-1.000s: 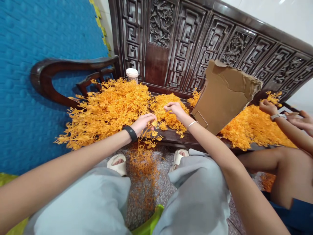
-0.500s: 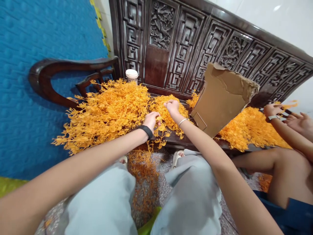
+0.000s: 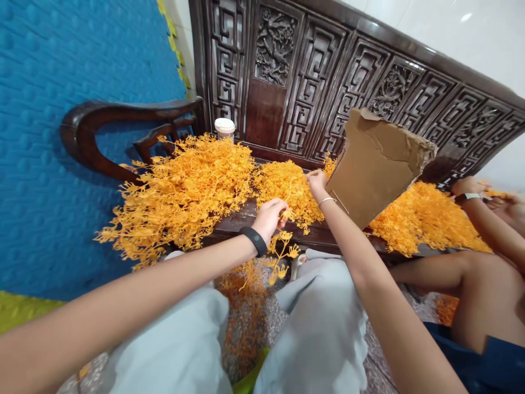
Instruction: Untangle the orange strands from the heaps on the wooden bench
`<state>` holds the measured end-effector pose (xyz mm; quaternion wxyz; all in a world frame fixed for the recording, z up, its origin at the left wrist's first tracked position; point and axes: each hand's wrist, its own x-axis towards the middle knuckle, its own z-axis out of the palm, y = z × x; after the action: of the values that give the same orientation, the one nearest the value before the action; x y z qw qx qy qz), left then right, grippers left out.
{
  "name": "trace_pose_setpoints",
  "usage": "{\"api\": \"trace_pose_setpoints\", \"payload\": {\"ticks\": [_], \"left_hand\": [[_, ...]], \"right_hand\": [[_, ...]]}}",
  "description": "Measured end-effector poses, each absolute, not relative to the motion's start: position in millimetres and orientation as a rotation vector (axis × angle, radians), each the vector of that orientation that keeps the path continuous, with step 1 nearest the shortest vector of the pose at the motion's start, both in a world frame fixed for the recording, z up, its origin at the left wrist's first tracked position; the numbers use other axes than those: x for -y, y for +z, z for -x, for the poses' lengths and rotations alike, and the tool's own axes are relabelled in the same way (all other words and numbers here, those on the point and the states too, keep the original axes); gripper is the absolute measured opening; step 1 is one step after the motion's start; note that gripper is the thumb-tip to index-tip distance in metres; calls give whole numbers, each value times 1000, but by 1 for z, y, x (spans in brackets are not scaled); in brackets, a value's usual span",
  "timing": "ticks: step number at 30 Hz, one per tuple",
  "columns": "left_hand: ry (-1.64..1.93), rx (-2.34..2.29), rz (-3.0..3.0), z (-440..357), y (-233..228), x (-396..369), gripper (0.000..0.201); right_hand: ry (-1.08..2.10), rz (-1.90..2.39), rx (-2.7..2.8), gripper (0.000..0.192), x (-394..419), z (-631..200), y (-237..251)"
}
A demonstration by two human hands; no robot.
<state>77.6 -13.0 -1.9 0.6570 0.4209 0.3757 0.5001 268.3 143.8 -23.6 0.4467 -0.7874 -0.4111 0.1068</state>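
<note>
My left hand (image 3: 269, 221), with a black wristband, is closed on an orange-yellow plastic sprig (image 3: 283, 253) that dangles below its fingers over the bench's front edge. My right hand (image 3: 318, 183), wearing a thin bracelet, has its fingers pinched together at the right side of a small heap of small orange pieces (image 3: 285, 183), close to the cardboard. Whatever those fingertips hold is too small to make out. Left of both hands lies a large tangled pile of similar branching sprigs (image 3: 197, 189).
An upright cardboard piece (image 3: 375, 164) stands on the carved wooden bench (image 3: 268, 117). Behind the big pile is a white-lidded jar (image 3: 225, 127). To the right, a co-worker's hands (image 3: 471, 189) are over another orange heap (image 3: 430, 216). More orange sprigs (image 3: 241, 306) lie on the floor between my legs.
My right hand has moved right, from above the small heap toward the cardboard. My left hand has shifted right and slightly down, with the sprig hanging more in view.
</note>
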Motion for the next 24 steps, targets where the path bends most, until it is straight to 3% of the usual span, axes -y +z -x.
{"api": "trace_pose_setpoints", "payload": {"ticks": [9, 16, 24], "left_hand": [[1229, -947, -948, -55, -13, -20, 11], [1264, -1024, -1003, -54, -16, -26, 10], [1246, -1064, -970, -59, -13, -29, 11]], "right_hand": [[453, 1520, 1498, 18, -135, -256, -34], [1132, 1211, 1525, 54, -107, -210, -12], [1233, 1088, 1746, 27, -100, -211, -11]]}}
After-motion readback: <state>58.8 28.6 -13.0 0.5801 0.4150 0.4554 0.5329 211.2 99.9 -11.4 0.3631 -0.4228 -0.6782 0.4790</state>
